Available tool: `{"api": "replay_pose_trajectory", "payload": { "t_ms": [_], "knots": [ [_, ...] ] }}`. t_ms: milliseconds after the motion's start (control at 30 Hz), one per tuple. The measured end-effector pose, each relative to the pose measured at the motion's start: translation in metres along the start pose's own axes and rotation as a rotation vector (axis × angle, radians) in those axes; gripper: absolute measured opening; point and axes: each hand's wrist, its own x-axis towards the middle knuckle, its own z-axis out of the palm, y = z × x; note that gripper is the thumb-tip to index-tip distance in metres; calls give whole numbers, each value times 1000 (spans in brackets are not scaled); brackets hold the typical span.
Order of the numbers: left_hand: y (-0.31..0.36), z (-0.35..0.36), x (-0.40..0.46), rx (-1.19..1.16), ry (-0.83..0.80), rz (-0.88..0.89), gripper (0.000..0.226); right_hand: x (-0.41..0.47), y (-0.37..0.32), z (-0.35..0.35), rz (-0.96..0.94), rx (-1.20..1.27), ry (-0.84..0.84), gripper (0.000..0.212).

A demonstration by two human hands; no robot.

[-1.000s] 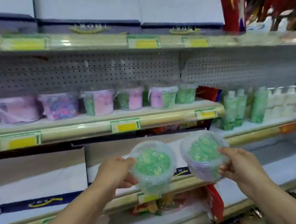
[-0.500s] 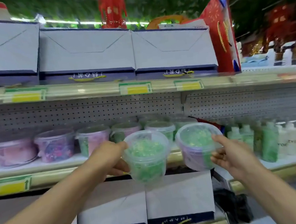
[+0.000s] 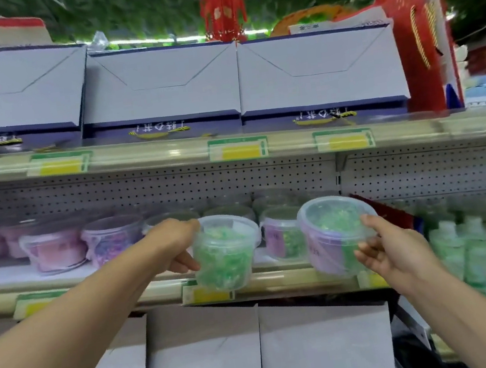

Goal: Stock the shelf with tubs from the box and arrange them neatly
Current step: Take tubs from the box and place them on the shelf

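— Both hands carry something, yes? What does the left hand [image 3: 175,245] hold?

— Its fingers curl round a clear tub with green contents [image 3: 224,252], gripping it at the tub's left side, just under the lid rim. That tub sits at the centre of the frame, in the air in front of the edge of the middle shelf [image 3: 279,278], tilted slightly.

— And the right hand [image 3: 389,249]?

— It grips a second tub [image 3: 331,234], this one with a lilac label and green contents. The thumb lies along the lid's rim and the fingers wrap under the right side. This tub is right of centre, tipped so its lid faces the camera, also in front of the shelf edge. The two held tubs are near each other but apart.

— What is behind them?

— A row of stocked tubs [image 3: 282,237] stands on the middle shelf; one lilac-labelled tub shows between the two held ones. Farther left are a purple tub [image 3: 113,241] and a pink tub [image 3: 56,251].

— Anything else around?

— White and navy gift boxes [image 3: 161,86] line the top shelf across the upper half of the frame, with more of them below. Green bottles [image 3: 473,249] stand at the right edge, and a red lantern [image 3: 223,8] hangs at the top centre.
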Motion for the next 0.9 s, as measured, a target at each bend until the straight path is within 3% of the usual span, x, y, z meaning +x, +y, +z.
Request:
{"api": "replay_pose_trajectory", "payload": {
  "t_ms": [267, 467, 600, 767, 900],
  "knots": [
    [5, 20, 35, -97, -24, -12, 40, 11, -18, 7, -11, 104, 27, 19],
    [5, 25, 49, -182, 2, 4, 40, 21, -23, 54, 19, 163, 12, 23],
    [2, 22, 38, -88, 10, 134, 56, 35, -17, 85, 58, 152, 17, 23],
    [-9, 16, 25, 217, -21, 325, 104, 50, -16, 108, 39, 149, -12, 13],
    [-5, 13, 23, 337, 8, 306, 97, 52, -8, 107, 7, -30, -36, 11]
  ]
}}
